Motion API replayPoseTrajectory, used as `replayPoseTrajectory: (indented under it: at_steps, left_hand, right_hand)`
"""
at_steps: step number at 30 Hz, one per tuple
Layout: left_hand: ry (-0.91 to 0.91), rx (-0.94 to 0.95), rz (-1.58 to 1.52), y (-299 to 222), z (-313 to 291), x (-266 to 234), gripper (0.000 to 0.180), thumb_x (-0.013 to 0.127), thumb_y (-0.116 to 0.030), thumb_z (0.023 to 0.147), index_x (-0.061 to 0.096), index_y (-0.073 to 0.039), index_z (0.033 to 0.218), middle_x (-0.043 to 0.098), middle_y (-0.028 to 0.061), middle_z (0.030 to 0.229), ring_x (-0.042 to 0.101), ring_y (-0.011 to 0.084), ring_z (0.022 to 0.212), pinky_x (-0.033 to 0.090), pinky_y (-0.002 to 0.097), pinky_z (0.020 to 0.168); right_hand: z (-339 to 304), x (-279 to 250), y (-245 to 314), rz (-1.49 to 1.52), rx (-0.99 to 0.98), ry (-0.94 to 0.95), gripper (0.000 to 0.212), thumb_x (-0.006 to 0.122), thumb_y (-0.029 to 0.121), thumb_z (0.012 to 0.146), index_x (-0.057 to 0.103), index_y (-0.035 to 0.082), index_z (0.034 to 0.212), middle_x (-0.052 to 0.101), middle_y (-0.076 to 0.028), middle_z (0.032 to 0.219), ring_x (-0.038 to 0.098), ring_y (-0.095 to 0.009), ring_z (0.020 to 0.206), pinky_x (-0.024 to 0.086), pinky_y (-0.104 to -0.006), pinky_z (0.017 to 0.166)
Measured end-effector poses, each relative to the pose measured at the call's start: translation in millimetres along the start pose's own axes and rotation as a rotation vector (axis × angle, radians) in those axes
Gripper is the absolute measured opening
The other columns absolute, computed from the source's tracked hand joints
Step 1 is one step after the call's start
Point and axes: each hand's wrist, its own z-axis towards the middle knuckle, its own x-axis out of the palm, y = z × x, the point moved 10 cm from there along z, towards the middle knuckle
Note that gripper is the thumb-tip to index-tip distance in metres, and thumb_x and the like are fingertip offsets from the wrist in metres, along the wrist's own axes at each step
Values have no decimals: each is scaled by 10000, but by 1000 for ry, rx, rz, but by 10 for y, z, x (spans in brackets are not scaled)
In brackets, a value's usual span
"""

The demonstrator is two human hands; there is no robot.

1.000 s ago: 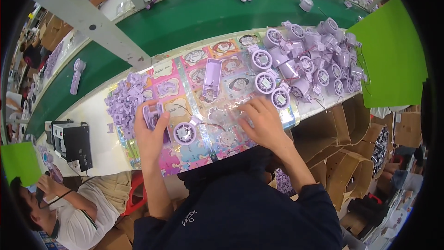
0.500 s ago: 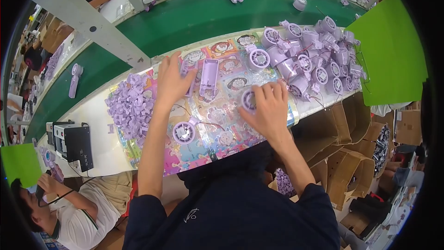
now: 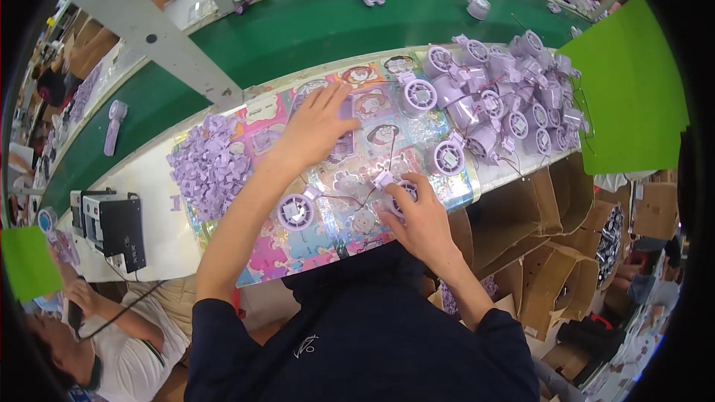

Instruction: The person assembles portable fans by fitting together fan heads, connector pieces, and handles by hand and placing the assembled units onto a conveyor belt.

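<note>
My right hand (image 3: 423, 227) grips a round light-purple fan head (image 3: 401, 199) near the mat's front edge, thumb and fingers around its rim. A small square connector part and thin wires stick out of it. My left hand (image 3: 316, 128) is spread out over a long light-purple handle shell (image 3: 343, 147), covering most of it. Whether the fingers touch the shell is hard to tell. Another wired fan head (image 3: 296, 212) lies between my arms. Two more fan heads stand to the right, one nearer (image 3: 448, 157) and one farther back (image 3: 418, 97).
Small purple parts are heaped (image 3: 212, 167) at the left. Fan heads with wires pile up (image 3: 514, 97) at the right, before a bright green panel (image 3: 629, 89). Beyond runs a green conveyor (image 3: 298, 22) and a metal post (image 3: 153, 37). A co-worker (image 3: 126, 335) sits at lower left.
My left hand has moved right, onto the handle shell. My right hand has come nearer to me with a fan head, and another fan head now shows to its right.
</note>
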Motion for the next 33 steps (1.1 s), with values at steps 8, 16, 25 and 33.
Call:
replayPoseTrajectory:
  at_steps: [8, 16, 25, 33]
  left_hand:
    - [-13, 35, -344, -546, 90, -581, 440, 795, -197, 660, 598, -13, 1008, 648, 182, 999, 634, 395, 980, 521, 467, 892]
    - [168, -32, -428, -617, -64, -556, 637, 787, -163, 647, 651, -53, 1260, 660, 149, 1110, 662, 357, 1022, 531, 429, 879]
    - [26, -97, -582, -479, -288, -625, 478, 785, -203, 795, 680, -25, 1227, 708, 180, 1122, 676, 368, 1041, 535, 429, 882]
    - [-26, -300, -661, -97, -302, -499, 423, 787, -261, 835, 714, -38, 1188, 724, 203, 1125, 701, 364, 1033, 543, 421, 876]
  right_hand:
    - [63, -703, 2, 170, 27, -302, 557, 756, 0, 732, 624, 100, 1263, 495, -202, 1293, 616, -381, 1056, 548, -429, 843]
    - [235, -711, 233, 33, -147, -157, 545, 712, -63, 707, 693, 137, 1215, 515, -207, 1279, 596, -383, 1095, 534, -423, 884]
    - [416, -561, 472, -83, -280, -102, 551, 662, -84, 701, 697, 142, 1203, 516, -208, 1282, 582, -408, 1130, 542, -458, 869]
    - [735, -484, 471, -87, -294, -123, 522, 646, -104, 697, 721, 122, 1162, 558, -204, 1273, 577, -407, 1170, 526, -437, 917]
